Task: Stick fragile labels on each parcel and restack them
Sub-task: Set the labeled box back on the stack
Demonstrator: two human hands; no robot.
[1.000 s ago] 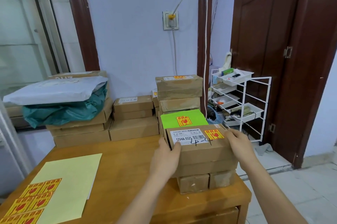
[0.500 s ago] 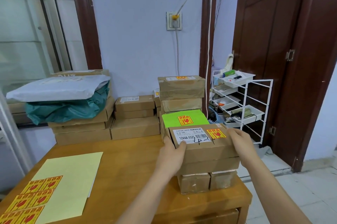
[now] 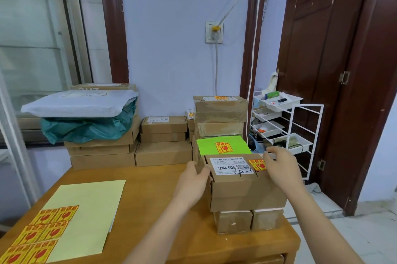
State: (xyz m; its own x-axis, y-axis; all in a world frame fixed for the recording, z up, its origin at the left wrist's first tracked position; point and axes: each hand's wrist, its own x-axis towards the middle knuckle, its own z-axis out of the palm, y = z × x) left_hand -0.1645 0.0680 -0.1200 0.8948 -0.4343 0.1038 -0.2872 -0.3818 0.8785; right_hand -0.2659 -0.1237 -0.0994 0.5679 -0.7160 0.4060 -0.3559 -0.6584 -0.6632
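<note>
- Cardboard top parcel (image 3: 240,174) sits on the stack at the table's (image 3: 150,210) right edge, already wearing its yellow fragile label (image 3: 256,164).
- Right hand (image 3: 281,167) has lifted off the parcel's side since half a second ago; fingers loosely curled, gripping nothing.
- Left hand (image 3: 193,182) still presses the parcel's left face, fingers around the corner.
- Looks like this one's restacked, so next parcel is due.
- Matte brown boxes, glossy tape, sharp corners; green parcel (image 3: 223,145) behind it is labelled too.
- Sticker sheet (image 3: 40,233) waits at the near left corner.
</note>
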